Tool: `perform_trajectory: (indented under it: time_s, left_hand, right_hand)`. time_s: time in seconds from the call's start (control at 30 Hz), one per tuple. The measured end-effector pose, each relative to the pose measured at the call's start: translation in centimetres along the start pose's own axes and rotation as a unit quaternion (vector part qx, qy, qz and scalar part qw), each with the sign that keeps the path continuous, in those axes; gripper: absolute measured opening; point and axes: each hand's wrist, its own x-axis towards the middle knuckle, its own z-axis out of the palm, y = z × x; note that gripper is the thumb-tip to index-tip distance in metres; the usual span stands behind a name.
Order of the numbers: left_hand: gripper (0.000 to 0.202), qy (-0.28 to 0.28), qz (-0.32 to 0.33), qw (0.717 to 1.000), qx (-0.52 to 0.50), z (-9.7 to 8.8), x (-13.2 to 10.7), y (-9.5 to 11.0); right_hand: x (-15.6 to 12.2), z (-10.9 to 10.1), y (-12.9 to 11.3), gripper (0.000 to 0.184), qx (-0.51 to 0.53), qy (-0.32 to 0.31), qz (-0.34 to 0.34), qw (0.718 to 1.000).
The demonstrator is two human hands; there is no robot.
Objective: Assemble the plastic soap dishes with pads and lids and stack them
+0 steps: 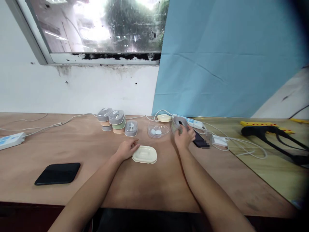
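Note:
My left hand (127,149) rests on the table, fingers loosely stretched out, thumb by the near-left rim of a cream oval plastic dish (145,154). Whether the thumb touches the dish is hard to tell. Farther right, my right hand (184,138) is closed around a small box with a translucent grey lid (178,121); part of the box is hidden behind the fingers. Between the hands and a little farther back sits a clear plastic tray (165,129) with two white round pieces (158,132) in it. A second cream dish (164,118) lies near the wall.
Stacked grey-lidded boxes (117,117) and a single one (131,128) stand behind my left hand. A black phone-like slab (58,173) lies at left. White power strips (12,140), cables, a dark phone (200,140) and a black strap-like object (267,133) are around.

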Motion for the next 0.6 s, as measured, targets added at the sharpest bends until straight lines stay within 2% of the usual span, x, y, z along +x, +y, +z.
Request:
perform_trajectory:
  time_s: [0.13,0.27,0.43,0.6]
  left_hand:
    - [0.040,0.000,0.002,1.000,-0.005,0.2,0.1,-0.3]
    - [0.039,-0.004,0.003,1.000,-0.001,0.2,0.2,-0.3]
    - [0.038,-0.003,0.004,1.000,0.006,0.0,0.1,-0.2]
    - [0.038,-0.004,0.001,1.000,0.009,0.0,0.0,-0.3]
  right_hand:
    - [0.6,0.7,1.6,0.043,-0.011,-0.012,0.054,0.998]
    - [0.6,1.3,2.0,0.032,0.047,-0.023,0.052,0.997]
    - [0.9,1.5,2.1,0.030,0.143,0.072,0.047,0.986]
    - [0.7,0.7,1.1,0.027,0.176,0.094,0.001,0.980]
